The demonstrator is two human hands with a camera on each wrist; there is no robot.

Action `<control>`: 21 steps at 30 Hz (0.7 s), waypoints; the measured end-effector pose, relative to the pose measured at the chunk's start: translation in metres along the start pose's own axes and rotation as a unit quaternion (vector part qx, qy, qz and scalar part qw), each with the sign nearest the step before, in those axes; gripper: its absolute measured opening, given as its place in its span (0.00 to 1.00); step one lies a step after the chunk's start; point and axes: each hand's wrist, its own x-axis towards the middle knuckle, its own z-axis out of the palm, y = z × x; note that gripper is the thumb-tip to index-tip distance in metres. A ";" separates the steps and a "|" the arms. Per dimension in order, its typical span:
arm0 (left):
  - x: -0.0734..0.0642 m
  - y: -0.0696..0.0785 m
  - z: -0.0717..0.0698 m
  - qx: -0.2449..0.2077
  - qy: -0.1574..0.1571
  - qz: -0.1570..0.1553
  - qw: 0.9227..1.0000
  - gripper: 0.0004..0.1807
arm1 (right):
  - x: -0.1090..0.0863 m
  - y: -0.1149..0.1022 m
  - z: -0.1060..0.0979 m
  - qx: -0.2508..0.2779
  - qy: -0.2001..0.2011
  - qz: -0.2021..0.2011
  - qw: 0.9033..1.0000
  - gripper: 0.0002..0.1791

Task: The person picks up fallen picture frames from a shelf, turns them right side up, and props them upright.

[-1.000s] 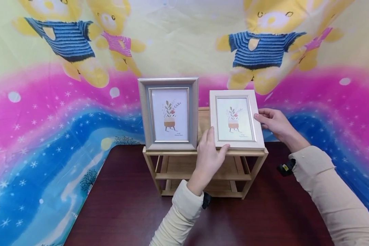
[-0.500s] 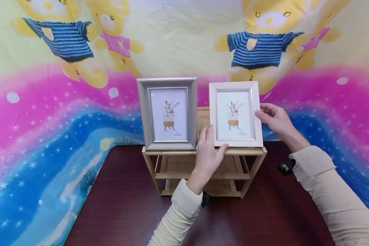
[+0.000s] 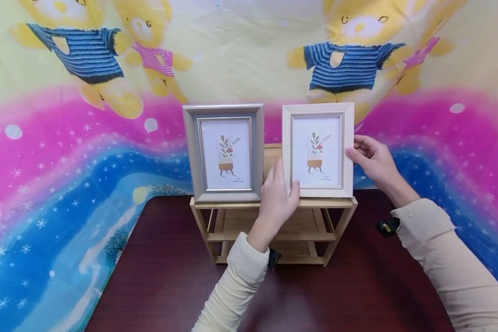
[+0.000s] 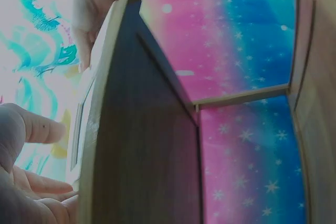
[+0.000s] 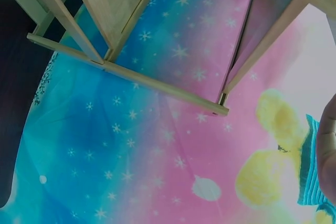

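Note:
In the head view a white picture frame (image 3: 317, 152) stands nearly upright on the top of a small wooden shelf rack (image 3: 273, 237), at its right half. My right hand (image 3: 375, 159) pinches the frame's right edge, thumb in front and fingers behind it. Along the lower left edge lie the straight fingers of my left hand (image 3: 275, 198), its thumb spread over the lower left corner. A silver-grey picture frame (image 3: 225, 157) with the same plant print stands to the left. The left wrist view shows my left thumb and fingers apart; only a sliver of my right hand (image 5: 328, 153) enters the right wrist view.
The rack has open lower shelves and stands on a dark red-brown table (image 3: 161, 276). A cloth backdrop (image 3: 66, 161) with printed bears and snowflakes hangs close behind and around the table.
The white frame has tilted up from leaning back to nearly upright, its top edge rising. My right hand rose slightly with it; my left hand shifted a little left and up.

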 end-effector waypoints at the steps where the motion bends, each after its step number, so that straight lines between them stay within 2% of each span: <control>1: 0.002 0.001 -0.002 0.001 -0.002 -0.003 1.000 0.33 | -0.001 0.000 0.000 0.002 0.002 -0.008 1.000 0.22; 7: 0.006 0.002 -0.007 0.012 0.007 0.010 1.000 0.29 | -0.004 -0.004 0.000 0.017 0.004 -0.048 0.999 0.19; 14: 0.001 0.004 -0.008 0.002 0.037 0.040 0.999 0.27 | -0.005 -0.008 -0.002 -0.007 0.018 -0.066 0.998 0.19; 21: -0.004 0.005 -0.007 -0.008 0.062 0.062 0.996 0.27 | -0.005 -0.007 -0.004 0.009 0.015 -0.094 0.995 0.17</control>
